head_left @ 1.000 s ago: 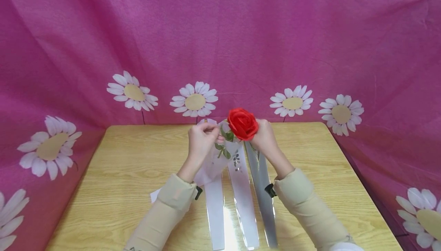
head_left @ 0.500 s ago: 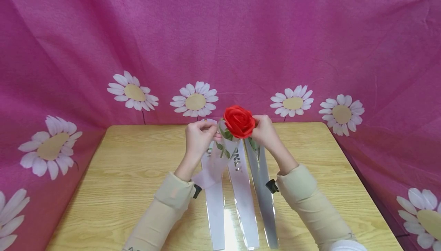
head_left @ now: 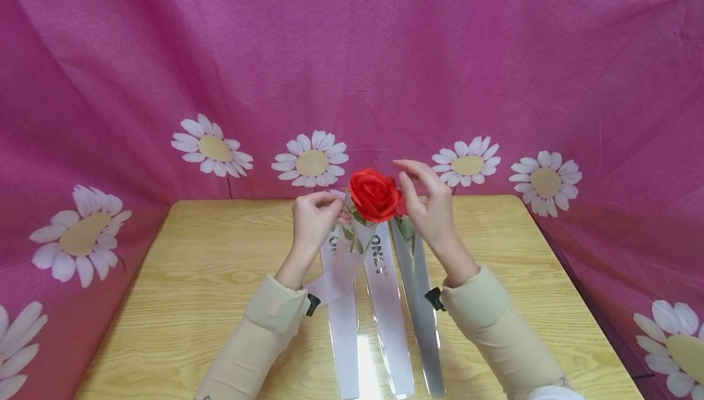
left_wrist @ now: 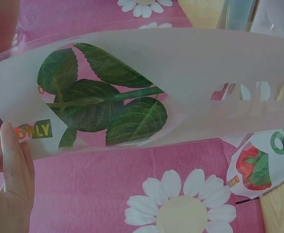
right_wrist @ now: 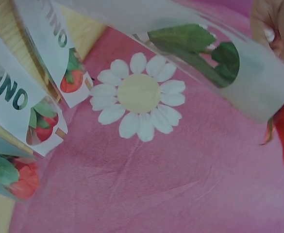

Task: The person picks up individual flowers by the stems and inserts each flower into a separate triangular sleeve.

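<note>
A red rose (head_left: 375,195) with green leaves is held up over the far part of the table, its bloom at the mouth of a translucent white flower sleeve (left_wrist: 195,63). The leaves (left_wrist: 132,119) show through the sleeve's clear window. My left hand (head_left: 312,223) pinches the sleeve's rim near the bloom, beside a small "ONLY" print. To the right of the bloom, my right hand (head_left: 431,210) has thumb and fingers spread apart, holding nothing.
Two white-sleeved roses (head_left: 342,339) (head_left: 393,339) and a grey-sleeved rose (head_left: 426,327) lie side by side on the wooden table (head_left: 220,265). A pink cloth (head_left: 352,70) with daisies hangs behind and around the table.
The bloom has shifted a little left. My right hand has let go of it, moved slightly right and spread its fingers. My left hand keeps its pinch, slightly farther left.
</note>
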### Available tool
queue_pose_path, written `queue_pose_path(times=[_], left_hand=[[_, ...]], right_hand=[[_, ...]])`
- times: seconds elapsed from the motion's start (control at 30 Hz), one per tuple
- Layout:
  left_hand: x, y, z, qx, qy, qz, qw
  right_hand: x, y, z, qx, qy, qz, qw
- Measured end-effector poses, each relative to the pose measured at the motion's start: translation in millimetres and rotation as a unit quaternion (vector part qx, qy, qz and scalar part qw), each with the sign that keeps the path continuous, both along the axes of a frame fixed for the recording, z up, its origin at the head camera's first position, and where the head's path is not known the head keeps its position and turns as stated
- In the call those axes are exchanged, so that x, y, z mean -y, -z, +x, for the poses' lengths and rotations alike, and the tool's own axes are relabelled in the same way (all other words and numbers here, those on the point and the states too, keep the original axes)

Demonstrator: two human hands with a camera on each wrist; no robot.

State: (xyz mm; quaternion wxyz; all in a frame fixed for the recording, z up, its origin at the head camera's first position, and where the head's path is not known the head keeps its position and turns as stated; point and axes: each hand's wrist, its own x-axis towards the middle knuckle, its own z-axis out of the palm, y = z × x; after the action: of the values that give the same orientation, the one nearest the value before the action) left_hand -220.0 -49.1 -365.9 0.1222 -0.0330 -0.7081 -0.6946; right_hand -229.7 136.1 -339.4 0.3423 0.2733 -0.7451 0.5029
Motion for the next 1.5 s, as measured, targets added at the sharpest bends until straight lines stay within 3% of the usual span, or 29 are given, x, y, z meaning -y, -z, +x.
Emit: queue_pose_path(times=[0.1, 0.23, 0.3, 0.5, 0.73, 1.13, 1.5], left_hand=[[0, -5.7, 3.6, 0.006, 0.003, -0.005, 1.0000], [-2, -19.9, 14.0, 0.010, 0.001, -0.018, 0.9998], [-3, -26.2, 19.2, 0.006, -0.002, -0.025, 0.9997], [-4, -28.1, 20.8, -0.006, -0.009, -0.035, 0.9993], [-3, 0.2, 1.0, -0.018, -0.010, -0.022, 0.9996], [-4, -0.7, 2.7, -0.014, -0.008, -0.019, 0.9997], [-4, -2.9, 4.8, -0.032, -0.019, -0.066, 0.9971]], right_hand=[[5, 0.8, 4.3, -0.102, -0.016, 0.057, 0.993], [11, 6.4, 9.0, -0.139, -0.046, 0.135, 0.980], [13, 9.9, 10.9, -0.141, -0.047, 0.157, 0.976], [18, 15.6, 12.9, -0.151, -0.040, 0.191, 0.969], [18, 20.6, 13.3, -0.130, -0.037, 0.225, 0.965], [17, 30.2, 13.4, -0.100, -0.030, 0.256, 0.961], [18, 37.3, 14.0, -0.075, -0.031, 0.275, 0.958]])
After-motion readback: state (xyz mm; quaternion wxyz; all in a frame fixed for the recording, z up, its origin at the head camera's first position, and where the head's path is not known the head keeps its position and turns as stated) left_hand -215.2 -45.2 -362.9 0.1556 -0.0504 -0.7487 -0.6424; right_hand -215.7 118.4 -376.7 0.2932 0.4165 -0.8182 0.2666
